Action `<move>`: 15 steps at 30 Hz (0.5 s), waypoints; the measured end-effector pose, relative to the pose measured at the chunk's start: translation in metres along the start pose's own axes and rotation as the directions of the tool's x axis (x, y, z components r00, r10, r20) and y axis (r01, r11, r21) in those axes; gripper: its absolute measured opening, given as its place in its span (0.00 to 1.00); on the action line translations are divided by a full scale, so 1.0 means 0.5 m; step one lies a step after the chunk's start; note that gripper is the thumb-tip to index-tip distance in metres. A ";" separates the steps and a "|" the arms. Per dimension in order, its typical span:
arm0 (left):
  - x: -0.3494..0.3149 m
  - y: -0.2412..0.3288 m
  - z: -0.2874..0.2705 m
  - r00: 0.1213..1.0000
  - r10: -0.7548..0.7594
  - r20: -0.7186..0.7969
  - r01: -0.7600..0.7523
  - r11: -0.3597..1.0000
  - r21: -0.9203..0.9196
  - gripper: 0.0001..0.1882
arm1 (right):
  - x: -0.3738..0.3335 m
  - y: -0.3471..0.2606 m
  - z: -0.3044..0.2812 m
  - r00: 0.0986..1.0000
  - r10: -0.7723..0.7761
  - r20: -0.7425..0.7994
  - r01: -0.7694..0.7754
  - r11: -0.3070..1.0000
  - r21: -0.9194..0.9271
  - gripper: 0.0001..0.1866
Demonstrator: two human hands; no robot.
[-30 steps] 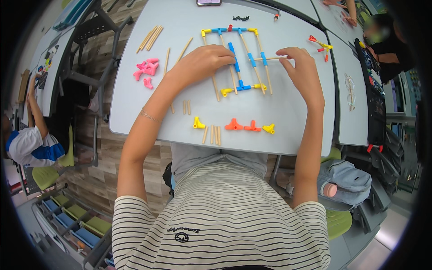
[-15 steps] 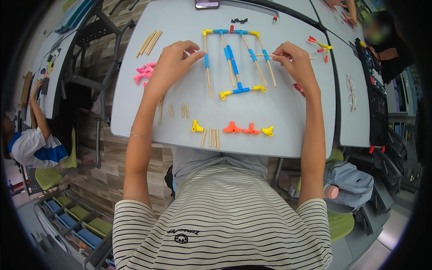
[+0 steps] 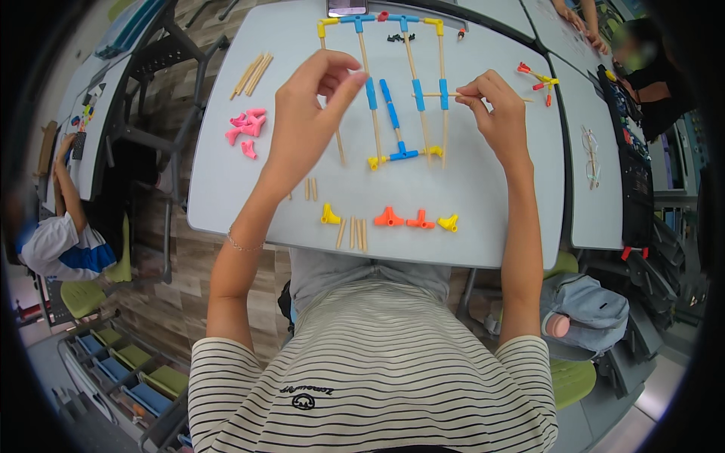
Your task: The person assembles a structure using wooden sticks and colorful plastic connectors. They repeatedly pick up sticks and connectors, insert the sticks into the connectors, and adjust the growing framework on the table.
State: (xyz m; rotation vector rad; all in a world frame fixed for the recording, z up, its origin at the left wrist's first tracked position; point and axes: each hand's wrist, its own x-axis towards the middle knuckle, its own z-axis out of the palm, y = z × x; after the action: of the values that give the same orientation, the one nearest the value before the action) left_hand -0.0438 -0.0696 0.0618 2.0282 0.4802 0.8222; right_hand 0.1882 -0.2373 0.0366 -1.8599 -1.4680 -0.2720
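My right hand (image 3: 492, 109) pinches a thin wooden stick (image 3: 442, 94) that lies crosswise at two blue connectors (image 3: 418, 94) on the right side of a frame of sticks. Blue tube joints and yellow elbows (image 3: 434, 29) form the frame's far edge, with a red piece (image 3: 383, 16) in the middle. My left hand (image 3: 313, 106) is open, fingers curved and thumb slightly apart, beside another blue connector (image 3: 371, 94). It partly covers the leftmost stick. Beneath the frame lies a blue T-shaped piece (image 3: 402, 153) with yellow ends and a blue-sleeved stick (image 3: 390, 104).
Wooden sticks (image 3: 251, 74) and pink connectors (image 3: 249, 124) lie at the left. Orange connectors (image 3: 389, 217), yellow connectors (image 3: 330, 214) and short sticks (image 3: 359, 234) line the near edge. A red-and-yellow assembly (image 3: 540, 79) and glasses (image 3: 590, 157) lie right. Other people's hands (image 3: 593, 34) show far right.
The stick frame has shifted away from me and appears raised, now overlapping the blue T-shaped piece. My left hand has moved right and slightly farther away; my right hand keeps its stick.
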 end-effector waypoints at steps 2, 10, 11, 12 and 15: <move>0.004 0.031 0.013 0.998 0.044 0.047 -0.045 0.999 0.002 0.16 | 0.004 -0.015 -0.006 0.993 -0.067 -0.097 0.064 0.997 -0.038 0.07; 0.070 0.056 0.098 0.965 -0.044 0.257 0.187 0.805 -0.564 0.25 | 0.015 -0.067 -0.023 0.862 -0.386 -0.328 0.270 0.898 -0.348 0.10; 0.079 0.060 0.107 0.961 -0.053 0.271 0.230 0.695 -0.681 0.26 | 0.020 -0.069 -0.023 0.838 -0.442 -0.321 0.326 0.876 -0.356 0.11; 0.086 0.066 0.115 0.956 -0.075 0.284 0.263 0.647 -0.715 0.26 | 0.021 -0.070 -0.022 0.811 -0.495 -0.312 0.380 0.851 -0.362 0.11; 0.108 0.076 0.125 0.940 -0.085 0.331 0.322 0.547 -0.773 0.24 | 0.024 -0.066 -0.023 0.766 -0.574 -0.288 0.442 0.797 -0.413 0.13</move>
State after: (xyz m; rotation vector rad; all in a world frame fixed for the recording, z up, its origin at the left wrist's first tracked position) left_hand 0.0398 -0.0941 0.0884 1.1244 0.1172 0.4708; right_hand 0.1650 -0.2336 0.0653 -1.4573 -1.6778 -1.1616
